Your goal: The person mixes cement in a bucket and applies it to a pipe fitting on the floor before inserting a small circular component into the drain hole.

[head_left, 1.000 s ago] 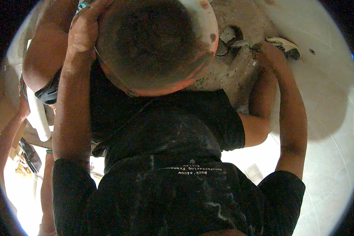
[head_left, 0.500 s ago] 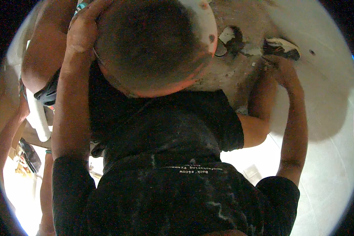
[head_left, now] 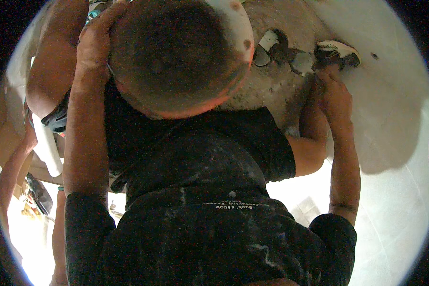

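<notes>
My left hand lies along the left edge of a large round vessel, probably a bucket. The vessel is dark in the middle, pale and spotted at upper right, and reddish along its lower edge. My left fingertips run out at the top of the picture, bent over its edge. Beside my right shoe, my right hand is low with curled fingers; what they hold is hidden. Close to its fingertips is a flat grey piece, whose kind I cannot make out. A white and grey object rests between it and the vessel.
Brown dirt or mortar covers the ground by the vessel. Pale tile lies on the right under a shadow. At left are a white tube, a dark bag-like thing and another person's bare limbs.
My right hand has moved left, toward my right leg. The vessel and my left hand have shifted slightly left in the picture, and more of the flat grey piece shows.
</notes>
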The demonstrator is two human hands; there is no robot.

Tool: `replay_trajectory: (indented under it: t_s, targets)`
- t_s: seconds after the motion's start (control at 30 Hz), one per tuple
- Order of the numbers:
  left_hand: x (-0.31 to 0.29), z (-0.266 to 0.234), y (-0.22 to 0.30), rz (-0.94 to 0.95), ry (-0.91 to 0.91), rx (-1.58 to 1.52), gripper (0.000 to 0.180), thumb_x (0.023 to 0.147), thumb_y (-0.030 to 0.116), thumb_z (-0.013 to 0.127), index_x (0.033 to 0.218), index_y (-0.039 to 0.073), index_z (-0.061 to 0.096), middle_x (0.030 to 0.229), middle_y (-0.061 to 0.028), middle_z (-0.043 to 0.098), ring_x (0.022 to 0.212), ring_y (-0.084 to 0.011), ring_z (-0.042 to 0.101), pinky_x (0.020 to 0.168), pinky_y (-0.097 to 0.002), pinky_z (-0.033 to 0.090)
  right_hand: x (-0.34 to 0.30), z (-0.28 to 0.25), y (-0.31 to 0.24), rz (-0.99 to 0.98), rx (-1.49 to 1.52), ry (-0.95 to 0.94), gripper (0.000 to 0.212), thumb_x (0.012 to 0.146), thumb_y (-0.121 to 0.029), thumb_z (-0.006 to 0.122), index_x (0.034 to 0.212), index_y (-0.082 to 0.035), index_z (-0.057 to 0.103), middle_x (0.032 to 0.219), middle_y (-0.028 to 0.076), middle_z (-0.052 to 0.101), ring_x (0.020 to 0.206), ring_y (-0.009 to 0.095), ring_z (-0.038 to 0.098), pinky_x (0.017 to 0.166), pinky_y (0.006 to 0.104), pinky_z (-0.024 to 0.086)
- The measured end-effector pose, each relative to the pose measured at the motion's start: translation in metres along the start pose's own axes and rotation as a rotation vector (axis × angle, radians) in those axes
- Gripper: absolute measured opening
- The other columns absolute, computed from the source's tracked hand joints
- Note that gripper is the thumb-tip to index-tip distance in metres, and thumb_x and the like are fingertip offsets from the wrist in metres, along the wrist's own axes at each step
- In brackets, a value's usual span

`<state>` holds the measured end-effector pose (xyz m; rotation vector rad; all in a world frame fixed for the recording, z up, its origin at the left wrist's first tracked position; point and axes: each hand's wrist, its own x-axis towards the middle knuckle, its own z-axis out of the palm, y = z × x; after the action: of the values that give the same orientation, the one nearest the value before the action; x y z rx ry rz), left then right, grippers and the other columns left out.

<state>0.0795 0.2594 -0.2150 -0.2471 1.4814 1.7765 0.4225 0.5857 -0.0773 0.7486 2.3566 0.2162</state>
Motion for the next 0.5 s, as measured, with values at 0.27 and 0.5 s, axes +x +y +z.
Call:
replay_trajectory:
  t_s: [0.27,0.5]
  targets:
    - [-0.003,0.010,0.004,-0.008,0.003,0.074,0.036,0.100,0.033,0.062,0.119,0.003,0.068,0.108,-0.0068,0.070,0.095,-0.0169,0.064,0.086,-0.0306,0.050,0.051,0.054,-0.008,-0.067,-0.021,0.012,0.029,0.091,-0.020,0.065,0.119,-0.017,0.073,0.110,0.015,0.071,0.096,0.037,0.067,0.084,0.0472,0.053]
    - [-0.031,0.026,0.017,0.061,0.019,0.096,0.035,0.099,0.035,0.062,0.099,0.002,0.073,0.088,-0.0068,0.071,0.075,-0.0178,0.063,0.071,-0.0322,0.050,0.015,0.038,0.018,-0.127,0.150,-0.006,0.034,0.091,-0.020,0.066,0.124,-0.009,0.069,0.110,0.022,0.070,0.099,0.039,0.067,0.086,0.0449,0.052]
